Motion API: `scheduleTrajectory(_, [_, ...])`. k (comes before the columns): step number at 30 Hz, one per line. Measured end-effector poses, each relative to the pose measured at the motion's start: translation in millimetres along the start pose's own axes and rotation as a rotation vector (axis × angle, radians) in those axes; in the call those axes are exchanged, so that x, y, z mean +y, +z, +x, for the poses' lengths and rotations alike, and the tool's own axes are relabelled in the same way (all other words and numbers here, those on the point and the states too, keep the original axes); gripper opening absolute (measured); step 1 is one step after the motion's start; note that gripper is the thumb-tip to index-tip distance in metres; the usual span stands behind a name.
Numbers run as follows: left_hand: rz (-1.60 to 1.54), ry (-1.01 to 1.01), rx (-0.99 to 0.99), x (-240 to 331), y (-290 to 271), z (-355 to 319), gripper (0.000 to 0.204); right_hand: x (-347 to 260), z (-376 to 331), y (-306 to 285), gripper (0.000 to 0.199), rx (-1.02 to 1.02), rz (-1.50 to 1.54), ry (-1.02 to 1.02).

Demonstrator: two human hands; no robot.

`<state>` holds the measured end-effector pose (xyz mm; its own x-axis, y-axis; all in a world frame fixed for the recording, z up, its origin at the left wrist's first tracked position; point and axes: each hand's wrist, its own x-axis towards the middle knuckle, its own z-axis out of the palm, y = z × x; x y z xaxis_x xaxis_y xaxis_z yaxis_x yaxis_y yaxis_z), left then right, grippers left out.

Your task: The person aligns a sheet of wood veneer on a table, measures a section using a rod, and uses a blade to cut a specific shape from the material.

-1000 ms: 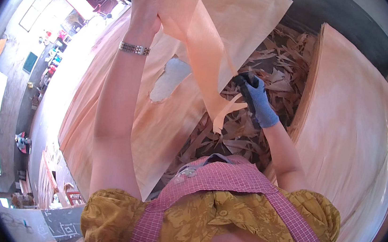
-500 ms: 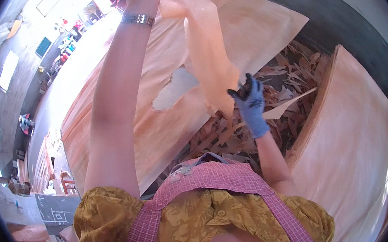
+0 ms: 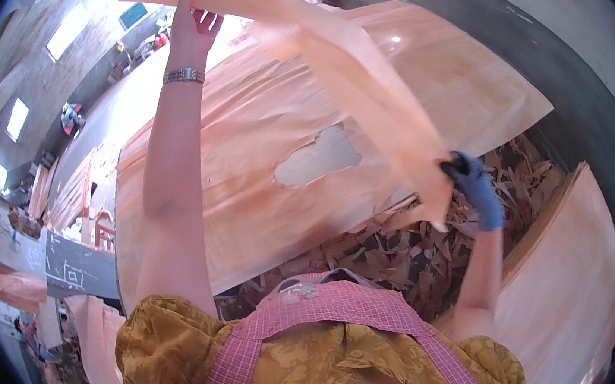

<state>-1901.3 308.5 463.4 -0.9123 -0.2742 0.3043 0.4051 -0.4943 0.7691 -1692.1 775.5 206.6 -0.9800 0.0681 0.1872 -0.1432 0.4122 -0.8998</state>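
A long, thin strip of pale orange wood veneer (image 3: 379, 79) stretches in the air between my two hands. My bare left hand (image 3: 193, 30), with a metal band at the wrist, is raised at the far left and holds the strip's edge, fingers curled against it. At the strip's right end, my right hand (image 3: 478, 191), in a blue glove with dark fingertips, is closed on the veneer. Below the strip lies a large, wrinkled veneer sheet (image 3: 227, 176) with a ragged hole that bares a pale grey surface.
Torn veneer scraps (image 3: 391, 253) litter the floor between the sheet and my body. On the right stands a thick stack of veneer sheets (image 3: 576, 273). A dark grey wall band (image 3: 559, 76) curves behind. A distant person (image 3: 71, 118) is at the far left.
The strip now spans a wider, flatter line above the sheet. My right hand has moved to the right with its end, and my left hand now shows fully. The view has shifted.
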Motion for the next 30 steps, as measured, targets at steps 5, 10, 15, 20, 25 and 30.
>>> scheduleTrajectory(5, [0.073, -0.142, 0.093, -32.2, -76.1, 9.7, 0.044, -49.1, 58.3, -78.7, 0.026, 0.057, -0.210, -0.029])
scheduleTrajectory(10, [0.260, -0.318, 0.165, -133.2, -139.8, 17.9, 0.041, -93.3, 153.6, -144.4, 0.032, 0.197, -1.149, -0.144])
scheduleTrajectory(15, [0.286, -0.702, 0.203, -247.1, -209.8, -9.0, 0.044, -39.9, 314.4, -166.7, 0.053, 0.310, -1.648, -0.450])
scheduleTrajectory(20, [0.009, -0.892, 0.333, -303.3, -231.6, -51.1, 0.052, 41.0, 432.6, -79.9, 0.055, 0.353, -1.369, -0.638])
scheduleTrajectory(25, [0.224, -0.863, 0.307, -327.6, -225.9, -60.2, 0.055, 119.3, 405.1, 53.1, 0.051, 0.111, -0.933, -0.748])
scheduleTrajectory(30, [0.312, -0.866, 0.379, -350.8, -208.1, -70.9, 0.049, 196.3, 402.1, 102.0, 0.062, -0.148, -0.820, -0.566])
